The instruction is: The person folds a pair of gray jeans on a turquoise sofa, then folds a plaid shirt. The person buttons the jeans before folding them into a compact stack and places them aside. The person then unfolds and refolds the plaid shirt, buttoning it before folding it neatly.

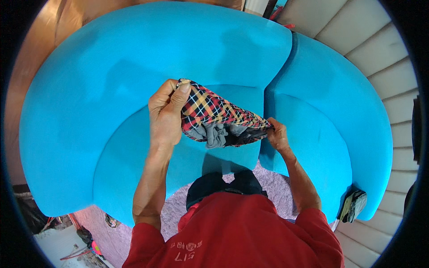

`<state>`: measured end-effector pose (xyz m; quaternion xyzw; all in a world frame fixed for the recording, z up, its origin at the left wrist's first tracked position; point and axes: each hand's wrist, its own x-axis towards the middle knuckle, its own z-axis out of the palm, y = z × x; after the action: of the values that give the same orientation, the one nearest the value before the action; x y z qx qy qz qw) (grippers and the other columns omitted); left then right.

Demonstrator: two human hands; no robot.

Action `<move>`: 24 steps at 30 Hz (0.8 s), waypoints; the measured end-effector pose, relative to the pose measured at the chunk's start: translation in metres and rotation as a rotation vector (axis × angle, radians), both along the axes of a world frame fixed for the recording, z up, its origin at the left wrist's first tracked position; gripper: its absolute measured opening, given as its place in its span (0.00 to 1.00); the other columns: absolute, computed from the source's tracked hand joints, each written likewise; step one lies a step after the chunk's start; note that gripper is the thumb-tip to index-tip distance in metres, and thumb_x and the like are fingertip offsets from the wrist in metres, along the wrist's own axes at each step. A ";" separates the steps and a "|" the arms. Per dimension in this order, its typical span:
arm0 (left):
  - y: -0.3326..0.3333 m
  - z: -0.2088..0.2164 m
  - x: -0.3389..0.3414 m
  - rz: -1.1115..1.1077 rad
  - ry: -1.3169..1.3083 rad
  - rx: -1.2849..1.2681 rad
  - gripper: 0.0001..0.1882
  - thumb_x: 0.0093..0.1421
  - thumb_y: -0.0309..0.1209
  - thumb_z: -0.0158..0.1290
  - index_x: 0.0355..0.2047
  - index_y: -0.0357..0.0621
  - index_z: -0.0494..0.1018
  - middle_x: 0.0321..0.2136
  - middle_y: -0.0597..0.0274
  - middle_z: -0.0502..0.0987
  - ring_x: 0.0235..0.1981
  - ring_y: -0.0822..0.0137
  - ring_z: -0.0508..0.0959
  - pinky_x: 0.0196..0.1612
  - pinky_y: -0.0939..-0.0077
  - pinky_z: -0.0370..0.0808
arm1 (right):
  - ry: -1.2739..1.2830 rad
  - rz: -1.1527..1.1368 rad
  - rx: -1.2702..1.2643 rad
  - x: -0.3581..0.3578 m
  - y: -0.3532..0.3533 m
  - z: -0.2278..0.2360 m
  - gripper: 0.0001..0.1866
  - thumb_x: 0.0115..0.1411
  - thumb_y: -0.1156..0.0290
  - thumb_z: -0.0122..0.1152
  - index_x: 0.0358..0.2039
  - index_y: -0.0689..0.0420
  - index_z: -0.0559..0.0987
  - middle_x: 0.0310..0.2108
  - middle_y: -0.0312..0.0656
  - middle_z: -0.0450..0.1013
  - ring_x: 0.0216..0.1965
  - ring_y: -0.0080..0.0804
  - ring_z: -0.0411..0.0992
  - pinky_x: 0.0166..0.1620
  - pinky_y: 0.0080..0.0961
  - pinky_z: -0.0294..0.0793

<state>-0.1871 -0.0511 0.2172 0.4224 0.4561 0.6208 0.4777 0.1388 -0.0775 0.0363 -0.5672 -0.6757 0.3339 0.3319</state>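
Observation:
A plaid cloth piece (210, 106) in red, black, yellow and white, looking like a bag or cover, is stretched between my hands in front of me. My left hand (167, 109) pinches its upper left corner, thumb on top. At the opposite end, my right hand (278, 135) grips the narrower right corner. The lower edge gapes, and grey crumpled fabric (216, 135) shows inside and hangs a little out of it. What else lies within the dark opening cannot be made out.
A large blue curved sofa (156, 44) in two sections fills the space ahead. A dark packet (354, 206) lies at its right end. Pinkish carpet (178, 210) covers the floor, a padded beige wall (380, 67) stands at right, and clutter (76, 245) sits at lower left.

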 end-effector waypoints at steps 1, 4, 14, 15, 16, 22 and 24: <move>0.001 -0.004 -0.006 -0.045 0.041 0.020 0.11 0.64 0.32 0.52 0.25 0.41 0.74 0.17 0.77 0.64 0.20 0.85 0.57 0.21 0.84 0.54 | 0.001 -0.030 -0.004 0.002 -0.002 0.000 0.15 0.46 0.87 0.47 0.34 0.60 0.74 0.23 0.47 0.70 0.23 0.27 0.67 0.27 0.27 0.68; 0.003 -0.002 -0.008 -0.051 0.077 0.035 0.12 0.64 0.33 0.52 0.26 0.40 0.74 0.17 0.78 0.63 0.21 0.85 0.56 0.22 0.84 0.54 | 0.001 -0.099 0.065 0.015 0.004 0.012 0.12 0.49 0.85 0.45 0.33 0.61 0.74 0.20 0.43 0.68 0.22 0.25 0.66 0.25 0.25 0.66; 0.013 0.078 0.012 0.054 0.112 0.367 0.07 0.65 0.28 0.50 0.39 0.38 0.76 0.34 0.68 0.76 0.35 0.80 0.71 0.41 0.86 0.69 | 0.225 -0.202 0.454 0.082 0.068 0.176 0.12 0.57 0.84 0.46 0.38 0.58 0.75 0.32 0.31 0.71 0.30 0.17 0.64 0.33 0.16 0.66; 0.015 0.088 0.011 0.017 0.085 0.445 0.09 0.65 0.28 0.49 0.41 0.37 0.75 0.36 0.68 0.76 0.36 0.80 0.71 0.42 0.85 0.69 | 0.200 -0.200 0.508 0.087 0.073 0.197 0.12 0.57 0.84 0.47 0.39 0.58 0.75 0.33 0.32 0.71 0.31 0.17 0.65 0.34 0.16 0.66; 0.015 0.097 0.011 0.063 0.132 0.465 0.09 0.65 0.28 0.49 0.41 0.36 0.75 0.36 0.68 0.76 0.36 0.80 0.71 0.42 0.85 0.70 | 0.172 -0.201 0.560 0.093 0.075 0.217 0.12 0.58 0.84 0.47 0.40 0.58 0.75 0.33 0.32 0.71 0.31 0.17 0.65 0.34 0.16 0.66; 0.018 0.096 0.036 0.329 0.650 0.516 0.08 0.64 0.30 0.52 0.30 0.38 0.73 0.22 0.74 0.67 0.26 0.82 0.61 0.28 0.85 0.62 | 0.053 -0.204 0.543 0.114 0.088 0.240 0.11 0.59 0.83 0.49 0.41 0.60 0.75 0.31 0.34 0.71 0.30 0.20 0.67 0.35 0.18 0.68; 0.022 0.072 0.040 0.271 0.654 0.435 0.08 0.64 0.29 0.52 0.30 0.37 0.72 0.21 0.73 0.67 0.26 0.81 0.60 0.26 0.84 0.62 | -0.112 -0.164 0.539 0.123 0.082 0.233 0.09 0.58 0.83 0.48 0.38 0.61 0.75 0.29 0.37 0.71 0.30 0.20 0.67 0.34 0.19 0.67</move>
<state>-0.1469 -0.0296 0.2889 0.6247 0.4933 0.5931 0.1213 0.2617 0.0046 0.2690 -0.5286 -0.7093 0.0826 0.4589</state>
